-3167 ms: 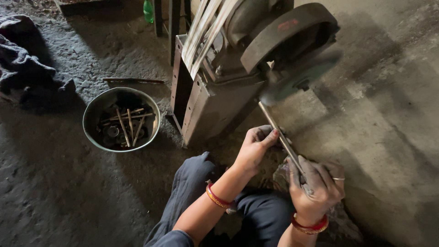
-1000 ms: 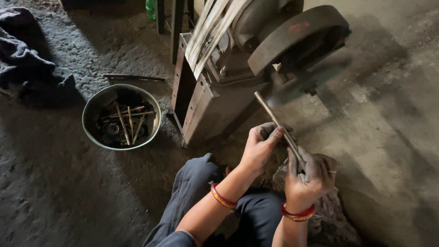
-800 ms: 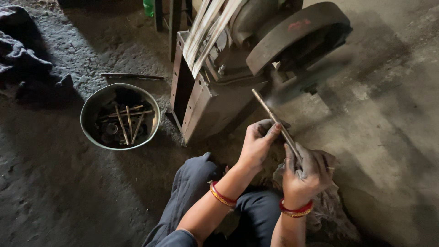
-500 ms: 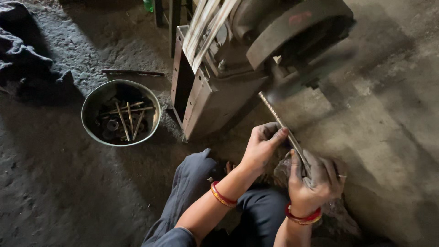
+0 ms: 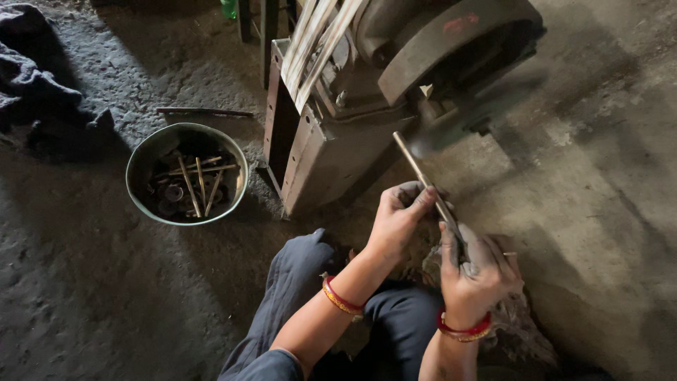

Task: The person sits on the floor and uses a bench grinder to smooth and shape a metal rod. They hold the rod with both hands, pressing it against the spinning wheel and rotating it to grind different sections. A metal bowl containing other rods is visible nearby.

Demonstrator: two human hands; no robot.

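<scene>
Gripping a thin metal rod (image 5: 423, 178) in both hands, we close our right hand (image 5: 474, 271) around its lower end while our left hand (image 5: 396, 220) pinches mid-shaft; its tip meets the grinding machine (image 5: 395, 85). A metal bowl (image 5: 141, 152) sits nearby on the floor.

Grinder housing (image 5: 331, 134) blocks ahead; bowl (image 5: 185, 173) obstructs left; floor right (image 5: 599, 212) seemingly open.

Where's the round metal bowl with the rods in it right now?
In the head view, the round metal bowl sits on the dusty floor left of the grinding machine, far from the left hand, with a dark cloth beyond it.
</scene>
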